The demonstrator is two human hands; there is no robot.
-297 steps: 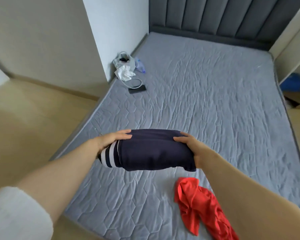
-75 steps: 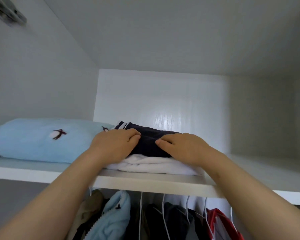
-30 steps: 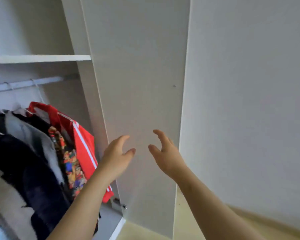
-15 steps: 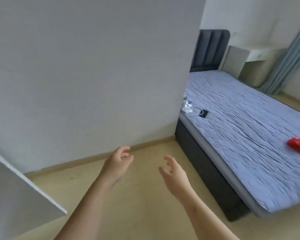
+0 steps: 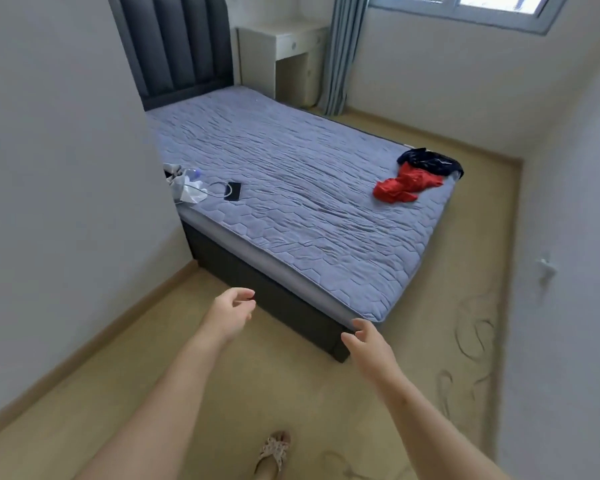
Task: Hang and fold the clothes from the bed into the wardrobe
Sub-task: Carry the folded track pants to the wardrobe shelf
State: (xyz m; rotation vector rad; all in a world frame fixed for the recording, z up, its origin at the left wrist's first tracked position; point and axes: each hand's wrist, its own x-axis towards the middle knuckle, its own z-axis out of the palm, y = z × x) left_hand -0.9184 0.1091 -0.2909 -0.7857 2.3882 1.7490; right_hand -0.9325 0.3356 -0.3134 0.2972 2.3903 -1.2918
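Both hands, left (image 5: 230, 311) and right (image 5: 369, 348), empty, fingers loose; red garment (image 5: 404, 185) well apart (bed's (image 5: 291, 209) far corner).

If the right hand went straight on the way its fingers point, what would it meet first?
Probably the near corner of the bed. The right hand is open with its fingers aimed at the mattress edge there, and nothing shows between them, though depth is hard to judge from this view.

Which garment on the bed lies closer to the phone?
The red garment; the dark navy garment lies beyond it, at the edge of the bed, farther from the phone.
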